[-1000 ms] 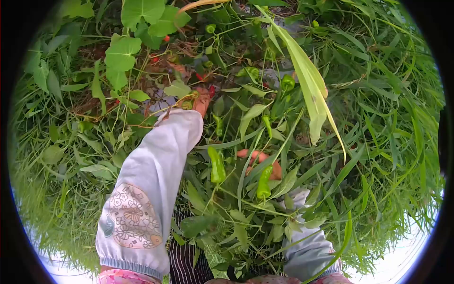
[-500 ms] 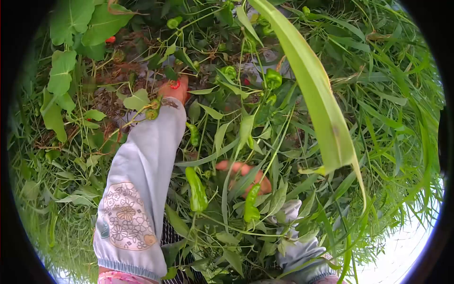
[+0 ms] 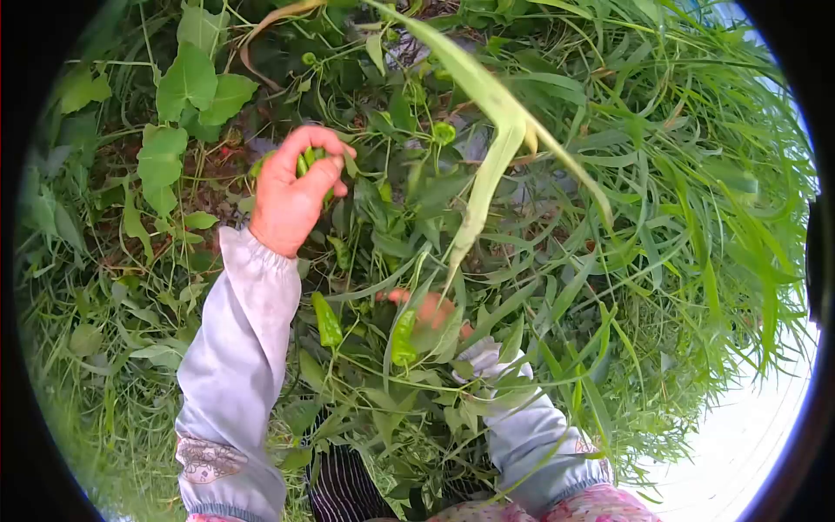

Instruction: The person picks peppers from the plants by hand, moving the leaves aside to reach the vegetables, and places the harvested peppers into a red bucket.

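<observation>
The left hand (image 3: 289,198) was clamped on green peppers (image 3: 306,163). Leaves partly hid the right hand (image 3: 432,313), whose grip I couldn't tell, beside a hanging pepper (image 3: 403,337).

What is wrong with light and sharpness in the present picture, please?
Head view: a black curved border frames the picture; the lower-right background is washed out white; the right hand looks soft behind leaves; the left hand is brightly lit.
</observation>
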A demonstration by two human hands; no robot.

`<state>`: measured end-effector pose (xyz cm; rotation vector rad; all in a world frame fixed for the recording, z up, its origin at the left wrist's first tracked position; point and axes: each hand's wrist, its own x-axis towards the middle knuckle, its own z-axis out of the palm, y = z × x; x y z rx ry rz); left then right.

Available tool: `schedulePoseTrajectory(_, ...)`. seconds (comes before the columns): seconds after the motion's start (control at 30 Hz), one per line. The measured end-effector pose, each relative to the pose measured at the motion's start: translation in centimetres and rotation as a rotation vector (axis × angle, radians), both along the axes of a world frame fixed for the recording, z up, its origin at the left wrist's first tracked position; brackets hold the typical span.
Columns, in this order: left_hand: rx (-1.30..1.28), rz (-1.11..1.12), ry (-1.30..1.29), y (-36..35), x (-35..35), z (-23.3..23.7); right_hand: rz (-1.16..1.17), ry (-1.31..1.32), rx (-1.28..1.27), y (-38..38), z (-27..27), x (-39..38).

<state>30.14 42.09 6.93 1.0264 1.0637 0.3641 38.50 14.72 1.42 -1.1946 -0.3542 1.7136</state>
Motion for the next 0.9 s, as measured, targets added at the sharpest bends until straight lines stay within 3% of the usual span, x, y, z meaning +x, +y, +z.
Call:
schedulePoseTrajectory(0.1, 0.291, 0.025, -0.017, 2.7, 3.2, 3.6, -0.191, 0.206, -0.042, -1.6, 0.0, -0.2)
schedulePoseTrajectory(0.13, 0.36, 0.032, 0.028, 3.2, 4.0, 4.4, -0.213, 0.388, -0.263, -0.8, 0.4, 0.2)
schedulePoseTrajectory(0.17, 0.345, -0.008, 0.018, 3.5, 4.4, 4.7, -0.229, 0.575, -0.483, 0.2, 1.2, 0.6)
schedulePoseTrajectory(0.23, 0.31, -0.089, 0.004, 3.6, 4.8, 4.7, -0.21, 0.628, -0.466, 1.6, 3.5, 1.8)
schedulePoseTrajectory(0.3, 0.265, -0.127, 0.049, 2.4, 4.5, 4.5, -0.237, 0.564, -0.34, 1.9, 4.4, 1.6)
schedulePoseTrajectory(0.37, 0.28, -0.187, 0.094, 1.5, 3.0, 4.6, 0.204, 0.051, -0.204, 1.6, 2.5, 1.3)
schedulePoseTrajectory(0.4, 0.222, -0.177, 0.118, 1.0, 1.9, 4.6, 0.215, -0.04, -0.126, 1.4, 2.2, 1.1)
schedulePoseTrajectory(0.47, 0.094, -0.073, 0.15, 0.4, -0.4, 5.4, -0.105, 0.592, -0.13, 0.6, 0.4, 0.5)
schedulePoseTrajectory(0.53, -0.073, 0.083, 0.197, -0.2, -2.5, 5.9, -0.249, 0.61, 0.419, 1.2, -0.2, -0.4)
schedulePoseTrajectory(0.63, -0.118, 0.161, 0.305, -1.4, -5.0, 4.4, -0.248, 0.589, 0.259, 1.4, 1.2, 0.3)
schedulePoseTrajectory(0.67, -0.17, 0.117, 0.33, -1.9, -5.0, 4.2, -0.169, 0.606, -0.024, -0.9, -1.5, 0.4)
schedulePoseTrajectory(0.73, -0.129, -0.087, 0.295, -3.5, -5.2, 2.5, -0.155, 0.711, -0.279, -3.3, -3.6, -0.2)
schedulePoseTrajectory(0.77, -0.094, -0.205, 0.252, -4.2, -5.3, 1.3, -0.217, 0.805, -0.24, -3.7, -4.2, -0.6)
schedulePoseTrajectory(0.8, 0.107, -0.302, 0.224, -5.1, -5.2, -0.1, -0.278, 0.899, -0.199, -4.0, -4.8, -0.8)
schedulePoseTrajectory(0.83, 0.309, -0.398, 0.195, -5.8, -4.6, -0.9, -0.208, 0.777, -0.157, -3.3, -3.9, -0.5)
schedulePoseTrajectory(0.9, 0.273, -0.681, 0.273, -5.6, -3.4, 0.0, -0.105, 0.581, -0.097, -2.4, -2.5, 0.1)
